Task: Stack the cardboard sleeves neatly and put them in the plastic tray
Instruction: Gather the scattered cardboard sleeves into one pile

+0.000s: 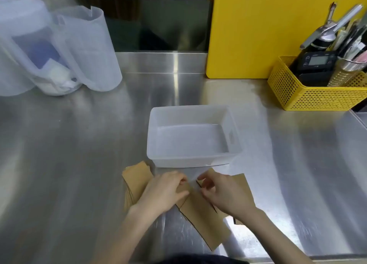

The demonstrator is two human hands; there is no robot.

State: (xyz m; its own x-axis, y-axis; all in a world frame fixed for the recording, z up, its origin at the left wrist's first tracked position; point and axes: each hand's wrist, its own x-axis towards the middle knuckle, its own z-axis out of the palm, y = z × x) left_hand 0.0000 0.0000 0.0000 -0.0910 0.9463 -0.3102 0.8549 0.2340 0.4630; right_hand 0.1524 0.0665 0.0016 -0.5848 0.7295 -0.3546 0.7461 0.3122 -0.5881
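Both hands, the left hand and right hand, pinch the cardboard sleeves spread beneath them, just before the plastic tray.

Plastic tray empty, open from above – nothing over it. Bare steel counter left. Yellow basket blocks far right – jugs far left.

Brown cardboard sleeves, translucent white plastic tray, yellow perforated basket.
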